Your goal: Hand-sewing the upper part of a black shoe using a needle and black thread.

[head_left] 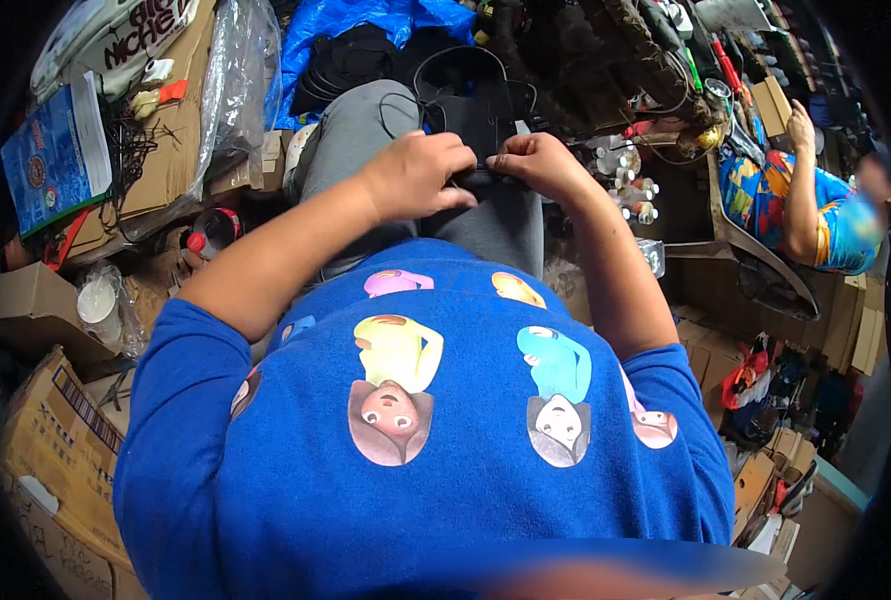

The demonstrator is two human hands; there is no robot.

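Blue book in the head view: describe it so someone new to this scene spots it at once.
From the person's blue shirt, go to the upper left, to the brown cardboard. At its outer side, below the white bag and left of the tangled black wires, is the blue book. Its flat blue cover with a white right side sets it apart.

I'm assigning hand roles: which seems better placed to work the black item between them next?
Probably the right hand: its fingertips appear pinched on the black item, while the left hand has thumb and fingers apart.
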